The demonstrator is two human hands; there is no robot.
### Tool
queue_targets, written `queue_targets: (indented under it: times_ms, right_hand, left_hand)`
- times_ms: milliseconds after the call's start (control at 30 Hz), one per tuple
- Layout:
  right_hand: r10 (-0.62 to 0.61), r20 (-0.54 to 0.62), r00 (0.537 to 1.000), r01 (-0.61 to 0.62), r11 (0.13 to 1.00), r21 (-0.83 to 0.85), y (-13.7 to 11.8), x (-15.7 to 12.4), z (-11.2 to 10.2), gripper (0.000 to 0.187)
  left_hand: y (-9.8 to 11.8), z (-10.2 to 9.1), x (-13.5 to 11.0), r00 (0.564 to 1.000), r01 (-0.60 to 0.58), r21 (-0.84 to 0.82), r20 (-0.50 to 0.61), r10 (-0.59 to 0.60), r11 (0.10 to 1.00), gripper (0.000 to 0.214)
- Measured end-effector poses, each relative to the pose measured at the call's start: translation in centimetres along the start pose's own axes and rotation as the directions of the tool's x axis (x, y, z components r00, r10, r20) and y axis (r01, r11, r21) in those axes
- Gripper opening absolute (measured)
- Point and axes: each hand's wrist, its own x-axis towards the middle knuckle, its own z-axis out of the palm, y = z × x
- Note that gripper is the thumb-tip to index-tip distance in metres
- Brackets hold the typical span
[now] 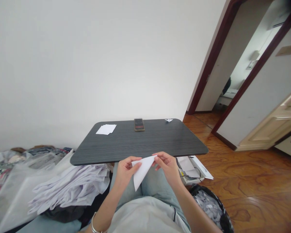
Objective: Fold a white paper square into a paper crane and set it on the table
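Note:
A white sheet of paper (pixel 143 169), folded into a triangle, is held above my lap just in front of the table edge. My left hand (pixel 128 170) pinches its left corner, thumb lying on the near face. At the right corner, the fingertips of my right hand (pixel 167 165) close on the paper. One point of the triangle hangs down toward my legs. On the dark table (pixel 140 144) lie a small stack of white paper sheets (pixel 106 129) at the left, a dark phone-like rectangle (pixel 139 125) at the back middle, and a small folded white paper figure (pixel 169 120) at the back right.
Folded white clothes (pixel 72 184) and other fabrics are piled left of my legs. To the right, a box (pixel 190 171) with papers and a cable stands on the wooden floor (pixel 254 181). Nearer me is a black-lined bin (pixel 210 207) of paper scraps. A wall rises behind the table.

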Motion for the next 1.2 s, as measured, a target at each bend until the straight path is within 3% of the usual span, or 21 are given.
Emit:
queue_targets:
  times_ms: [300,567,1200]
  right_hand:
    - [-0.052,-0.061,0.997,0.053,0.998,0.017,-1.7,-0.8,0.5,0.016]
    - [-0.063,-0.067,0.996,0.065,0.998,0.022,-1.9,-1.0,0.4,0.014]
    - [-0.084,-0.094,0.992,0.081,0.996,-0.031,-1.7,-0.8,0.4,0.019]
  left_hand:
    - [1.1,0.3,-0.7,0.992,-0.126,0.069,-0.011,0.127,0.99,0.019]
    - [1.1,0.2,-0.8,0.985,-0.166,0.169,-0.009,0.169,0.972,0.018]
    - [1.0,0.5,-0.6,0.991,-0.131,0.117,-0.002,0.132,0.984,0.018]
